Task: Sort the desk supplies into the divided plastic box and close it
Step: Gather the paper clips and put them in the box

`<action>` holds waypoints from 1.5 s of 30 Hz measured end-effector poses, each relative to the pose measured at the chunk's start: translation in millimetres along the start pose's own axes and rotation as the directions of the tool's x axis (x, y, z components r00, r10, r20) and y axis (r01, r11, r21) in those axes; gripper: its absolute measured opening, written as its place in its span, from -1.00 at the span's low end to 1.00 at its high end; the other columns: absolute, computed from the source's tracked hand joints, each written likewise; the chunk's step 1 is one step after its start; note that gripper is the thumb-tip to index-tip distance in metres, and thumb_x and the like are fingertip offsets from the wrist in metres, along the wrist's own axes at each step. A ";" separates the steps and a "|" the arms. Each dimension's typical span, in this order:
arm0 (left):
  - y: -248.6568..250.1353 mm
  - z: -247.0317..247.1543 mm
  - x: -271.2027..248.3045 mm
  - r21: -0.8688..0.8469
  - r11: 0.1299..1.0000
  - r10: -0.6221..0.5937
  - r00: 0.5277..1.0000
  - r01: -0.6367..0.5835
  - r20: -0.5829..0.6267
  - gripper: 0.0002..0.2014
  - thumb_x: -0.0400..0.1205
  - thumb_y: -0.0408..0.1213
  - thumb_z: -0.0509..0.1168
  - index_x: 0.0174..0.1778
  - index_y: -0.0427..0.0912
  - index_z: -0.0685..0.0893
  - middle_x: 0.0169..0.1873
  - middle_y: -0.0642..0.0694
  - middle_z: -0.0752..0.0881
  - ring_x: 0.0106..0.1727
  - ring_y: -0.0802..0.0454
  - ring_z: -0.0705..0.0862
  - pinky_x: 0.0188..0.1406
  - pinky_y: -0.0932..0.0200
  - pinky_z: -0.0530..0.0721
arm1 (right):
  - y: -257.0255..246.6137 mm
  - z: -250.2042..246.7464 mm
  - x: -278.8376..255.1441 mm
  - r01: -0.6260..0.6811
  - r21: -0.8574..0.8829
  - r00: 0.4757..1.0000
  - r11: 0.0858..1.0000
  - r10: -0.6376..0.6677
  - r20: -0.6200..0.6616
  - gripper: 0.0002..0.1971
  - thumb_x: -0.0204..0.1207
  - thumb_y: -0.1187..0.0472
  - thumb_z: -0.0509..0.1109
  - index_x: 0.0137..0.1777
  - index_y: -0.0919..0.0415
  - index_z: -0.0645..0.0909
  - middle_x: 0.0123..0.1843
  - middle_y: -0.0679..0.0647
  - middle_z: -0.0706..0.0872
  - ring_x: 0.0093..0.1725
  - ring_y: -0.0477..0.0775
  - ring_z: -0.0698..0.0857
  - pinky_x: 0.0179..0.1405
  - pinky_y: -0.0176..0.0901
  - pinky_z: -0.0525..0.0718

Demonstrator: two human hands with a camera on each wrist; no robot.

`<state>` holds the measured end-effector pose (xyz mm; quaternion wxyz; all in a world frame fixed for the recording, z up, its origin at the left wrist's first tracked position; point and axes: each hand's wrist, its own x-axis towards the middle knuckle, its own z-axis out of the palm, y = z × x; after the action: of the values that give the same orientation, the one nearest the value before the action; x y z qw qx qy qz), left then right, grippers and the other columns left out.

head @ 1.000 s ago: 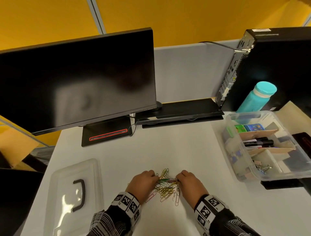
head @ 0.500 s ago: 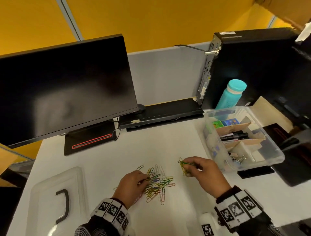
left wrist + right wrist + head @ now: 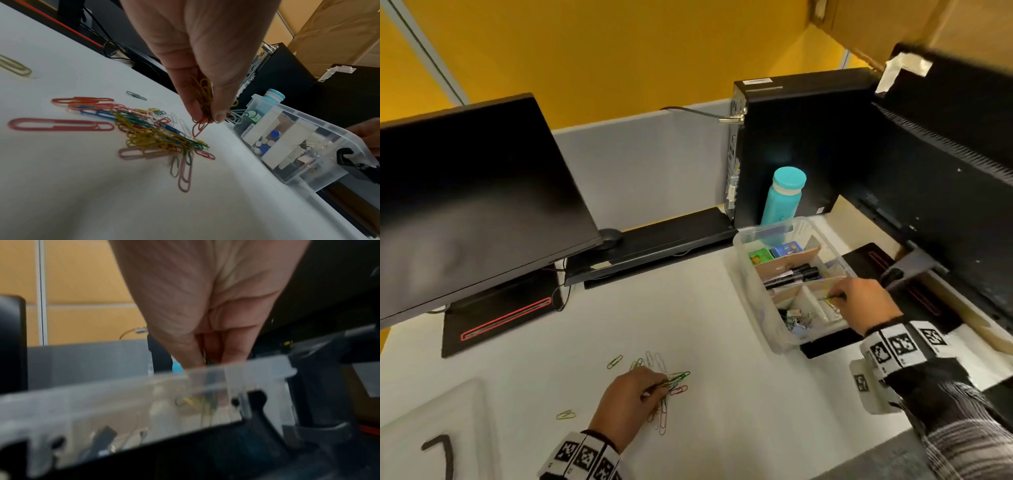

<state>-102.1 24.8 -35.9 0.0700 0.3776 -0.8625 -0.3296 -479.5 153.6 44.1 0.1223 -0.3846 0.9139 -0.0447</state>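
Leftmost, a clear plastic lid with a dark curved handle [image 3: 431, 435] lies flat on the white tabletop [image 3: 722, 394]. Next, a loose heap of coloured wire paper clips [image 3: 156, 133] (red, yellow, green, blue, pink) is spread on the tabletop, with single clips scattered apart from it. Above the heap, the left hand [image 3: 197, 53] points downward; its thumb and fingers [image 3: 191, 104] are pinched together on a small bundle of yellow, green and red clips [image 3: 204, 104], whose lower loops hang below the fingertips, just over the heap. Further right, the divided clear plastic box [image 3: 763, 308] stands open on the tabletop, with markers, erasers and binder clips in separate cardboard-walled compartments. At far right, the right hand [image 3: 866, 301] reaches over the box; its fingers [image 3: 185, 356] are closed on a few green and yellow clips [image 3: 831, 297], held above the near right compartment.
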 end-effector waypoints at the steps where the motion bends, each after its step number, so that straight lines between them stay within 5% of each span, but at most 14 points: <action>1: 1.2 1.3 0.0 -0.002 1.000 0.000 1.000 0.000 -0.001 -0.86 0.58 -0.14 0.39 0.02 0.05 0.79 -0.18 0.27 0.71 -0.16 0.43 0.63 -0.15 0.62 0.49 | 0.0 4.9 6.1 0.016 -0.013 0.999 1.000 -0.016 0.038 -0.74 0.53 0.32 0.30 0.13 0.12 0.73 0.13 0.19 0.76 0.14 0.22 0.69 0.13 -0.02 0.64; 5: 7.1 4.0 -2.1 -0.025 0.999 -0.028 1.000 0.028 -0.009 -0.87 0.56 -0.21 0.42 0.00 0.03 0.81 -0.21 0.28 0.70 -0.08 0.42 0.63 -0.16 0.62 0.51 | 4.0 4.6 13.6 0.083 0.079 0.990 0.993 -0.091 0.103 -0.67 0.55 0.31 0.33 0.26 0.02 0.68 0.21 0.14 0.74 0.20 0.18 0.68 0.25 0.02 0.62; 8: 12.8 6.5 -4.5 -0.046 0.997 -0.062 0.998 0.061 -0.020 -0.86 0.56 -0.24 0.43 -0.01 0.04 0.81 -0.20 0.28 0.72 -0.10 0.39 0.66 -0.15 0.59 0.54 | 17.5 -3.7 -0.2 0.156 0.276 0.980 0.948 -0.113 -0.165 -0.73 0.54 0.40 0.29 0.13 0.19 0.73 0.07 0.20 0.78 0.05 0.21 0.72 0.14 -0.04 0.62; 10: 21.2 7.7 -5.1 -0.067 0.996 -0.060 0.997 0.058 -0.041 -0.85 0.54 -0.27 0.45 -0.04 0.05 0.82 -0.20 0.30 0.72 -0.09 0.39 0.67 -0.15 0.59 0.54 | 28.7 -7.6 -13.9 0.184 0.335 0.926 0.924 -0.049 -0.374 -0.77 0.54 0.41 0.28 0.10 0.25 0.70 0.04 0.18 0.74 0.05 0.21 0.67 0.09 -0.05 0.57; 12: 37.1 6.5 -3.6 -0.085 0.996 -0.036 0.997 0.031 -0.061 -0.85 0.52 -0.28 0.48 -0.07 0.06 0.83 -0.23 0.33 0.72 -0.08 0.40 0.67 -0.16 0.61 0.53 | 41.3 -0.6 -20.9 0.116 0.344 0.903 0.932 0.045 -0.427 -0.75 0.56 0.32 0.27 0.22 0.21 0.62 0.14 0.17 0.65 0.16 0.21 0.56 0.12 0.02 0.53; 15: 71.9 -0.7 7.0 -0.118 0.992 0.034 0.998 -0.041 -0.060 -0.87 0.52 -0.27 0.47 -0.11 0.09 0.81 -0.24 0.28 0.72 -0.10 0.32 0.69 -0.18 0.50 0.60 | 48.7 22.1 -17.3 -0.026 0.447 0.963 0.894 0.143 -0.229 -0.65 0.65 0.18 0.17 0.41 0.17 0.46 0.30 0.25 0.61 0.25 0.27 0.58 0.23 0.18 0.58; 17: 98.7 -6.3 20.4 -0.147 0.984 0.090 0.994 -0.098 -0.055 -0.86 0.54 -0.27 0.45 -0.11 0.10 0.80 -0.19 0.24 0.72 -0.12 0.27 0.71 -0.20 0.44 0.65 | 42.7 32.5 -16.3 -0.044 0.516 0.982 0.856 0.133 -0.136 -0.65 0.68 0.18 0.09 0.42 0.15 0.44 0.19 0.31 0.68 0.14 0.33 0.66 0.13 0.15 0.64; 23: 171.2 -6.6 74.1 -0.137 0.954 0.259 0.963 -0.268 -0.080 -0.83 0.59 -0.22 0.39 0.06 0.06 0.79 -0.08 0.20 0.72 -0.04 0.29 0.67 -0.08 0.48 0.63 | 20.2 46.1 -20.2 0.068 0.539 0.986 0.839 0.025 -0.165 -0.63 0.67 0.24 0.10 0.44 0.25 0.45 0.15 0.28 0.73 0.08 0.31 0.70 -0.02 -0.07 0.58; 26: 189.3 2.6 104.4 0.016 0.944 0.330 0.944 -0.330 -0.026 -0.78 0.63 -0.19 0.32 0.17 0.01 0.75 0.03 0.09 0.72 0.02 0.21 0.65 0.02 0.44 0.55 | 4.0 51.0 -23.1 0.152 0.518 0.983 0.842 -0.076 -0.164 -0.64 0.68 0.23 0.08 0.43 0.25 0.43 0.12 0.26 0.74 0.03 0.26 0.72 -0.12 -0.14 0.55; 29: 192.6 12.8 128.4 0.187 0.930 0.306 0.949 -0.316 0.078 -0.74 0.67 -0.17 0.24 0.23 -0.04 0.72 0.06 -0.04 0.70 0.07 0.03 0.65 0.07 0.28 0.54 | -13.1 52.6 -28.1 0.233 0.532 0.972 0.814 -0.175 -0.158 -0.65 0.70 0.17 0.03 0.43 0.17 0.42 0.11 0.13 0.73 -0.05 0.07 0.71 -0.18 -0.31 0.45; 31: 190.8 17.5 140.1 0.319 0.906 0.237 0.957 -0.280 0.166 -0.73 0.68 -0.17 0.21 0.22 -0.12 0.71 0.08 -0.13 0.70 0.10 -0.09 0.66 0.12 0.08 0.60 | -21.0 55.7 -28.2 0.248 0.567 0.969 0.786 -0.203 -0.141 -0.59 0.71 0.13 0.00 0.50 0.17 0.38 0.21 0.08 0.70 0.12 0.07 0.70 -0.02 -0.35 0.49; 35: 197.3 17.4 154.8 0.459 0.853 0.127 0.952 -0.247 0.278 -0.76 0.66 -0.26 0.22 0.14 -0.23 0.73 0.03 -0.25 0.71 0.06 -0.22 0.67 -0.02 0.07 0.55 | -28.3 64.4 -26.1 0.204 0.631 0.978 0.748 -0.191 -0.090 -0.48 0.67 0.01 -0.07 0.58 0.17 0.30 0.40 0.08 0.60 0.34 0.04 0.60 0.27 -0.37 0.42; 41: 207.6 14.3 158.8 0.357 0.903 0.092 0.922 -0.237 0.377 -0.69 0.59 -0.30 0.34 0.26 -0.19 0.65 0.12 -0.23 0.73 0.13 -0.18 0.69 0.10 0.02 0.62 | -27.4 68.7 -22.9 0.190 0.644 0.980 0.741 -0.183 -0.080 -0.41 0.62 -0.10 -0.14 0.56 0.12 0.32 0.39 0.08 0.62 0.33 0.07 0.61 0.30 -0.27 0.48; 45: 194.7 -7.4 142.3 0.111 0.979 0.142 0.960 -0.173 0.242 -0.71 0.62 -0.29 0.33 0.27 -0.13 0.69 0.12 -0.08 0.77 0.10 0.08 0.72 0.18 0.19 0.67 | -29.6 67.3 -26.4 0.162 0.658 0.986 0.735 -0.141 -0.086 -0.49 0.66 -0.06 -0.07 0.56 0.07 0.29 0.44 0.07 0.56 0.38 0.06 0.54 0.32 -0.19 0.45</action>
<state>-317.5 18.7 72.6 -0.0304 0.2704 -0.9118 -0.3075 -423.9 152.5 -10.7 0.2328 -0.3883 0.8058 -0.3817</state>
